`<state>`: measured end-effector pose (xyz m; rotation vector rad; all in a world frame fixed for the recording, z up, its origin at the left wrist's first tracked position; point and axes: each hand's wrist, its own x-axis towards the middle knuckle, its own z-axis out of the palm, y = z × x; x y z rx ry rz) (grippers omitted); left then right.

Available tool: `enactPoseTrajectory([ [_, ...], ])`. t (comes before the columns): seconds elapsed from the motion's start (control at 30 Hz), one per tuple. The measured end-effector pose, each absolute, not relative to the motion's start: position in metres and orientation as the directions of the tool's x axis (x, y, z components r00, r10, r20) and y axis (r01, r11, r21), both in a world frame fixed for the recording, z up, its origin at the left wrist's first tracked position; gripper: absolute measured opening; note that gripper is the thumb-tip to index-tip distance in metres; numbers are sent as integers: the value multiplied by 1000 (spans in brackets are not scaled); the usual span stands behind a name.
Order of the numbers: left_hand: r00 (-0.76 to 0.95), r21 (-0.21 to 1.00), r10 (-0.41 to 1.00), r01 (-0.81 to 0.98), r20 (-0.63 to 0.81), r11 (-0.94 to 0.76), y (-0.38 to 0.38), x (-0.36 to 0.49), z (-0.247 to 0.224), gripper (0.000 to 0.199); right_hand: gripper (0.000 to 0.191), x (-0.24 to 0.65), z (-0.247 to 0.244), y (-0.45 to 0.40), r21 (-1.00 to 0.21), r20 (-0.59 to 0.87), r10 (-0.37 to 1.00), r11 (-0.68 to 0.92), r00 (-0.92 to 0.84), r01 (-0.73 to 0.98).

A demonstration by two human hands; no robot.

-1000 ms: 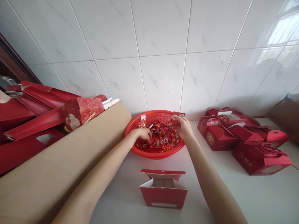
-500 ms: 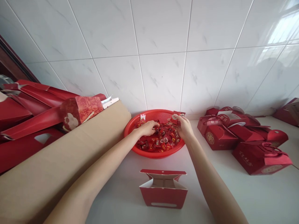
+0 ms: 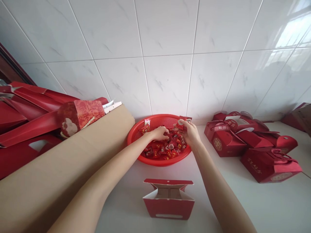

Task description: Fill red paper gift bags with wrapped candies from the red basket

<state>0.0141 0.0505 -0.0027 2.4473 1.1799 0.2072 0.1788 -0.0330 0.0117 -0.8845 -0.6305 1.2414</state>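
Note:
Red-wrapped candies (image 3: 170, 147) lie heaped in a red plastic basket (image 3: 132, 129) against the wall. Over the middle of the heap is my left hand (image 3: 160, 133), its fingers curled down among the candies; whatever they grip is hidden. At the basket's right side my right hand (image 3: 191, 131) is closed on a red candy packet (image 3: 184, 120), which sticks up above the thumb. Nearer to me stands a red gift box (image 3: 170, 207) with its top open, showing a pale inside.
Several closed red gift boxes (image 3: 228, 142) stand together on the right of the white table (image 3: 126, 200). At the left, a long cardboard carton (image 3: 80, 152) holds folded red boxes (image 3: 31, 126). The tiled wall (image 3: 167, 84) rises behind the basket.
My left hand has shifted slightly right over the candies. The right hand still holds the packet at the basket's right side. The view has moved a little.

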Motion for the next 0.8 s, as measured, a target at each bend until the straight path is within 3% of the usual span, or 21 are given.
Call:
enactPoseTrajectory([
  [0.1, 588, 506, 807, 715, -62, -482, 52, 11, 0, 9, 8, 178, 13, -33, -842, -65, 969, 74, 236, -534],
  [0.33, 527, 770, 848, 512, 67, -379, 61, 4, 11, 31, 7, 178, 15, -36, -841, -75, 969, 65, 235, -538],
  [0.47, 505, 841, 860, 431, 75, -326, 64, 1, 10, 29, 8, 178, 15, -36, -845, -71, 971, 63, 228, -531],
  [0.63, 497, 790, 864, 497, 80, -359, 61, -1, 14, 16, 9, 179, 15, -36, -855, -69, 971, 61, 229, -515],
  [0.8, 515, 567, 857, 698, 26, -437, 53, 1, 16, 17, 9, 178, 15, -36, -855, -68, 969, 66, 237, -515],
])
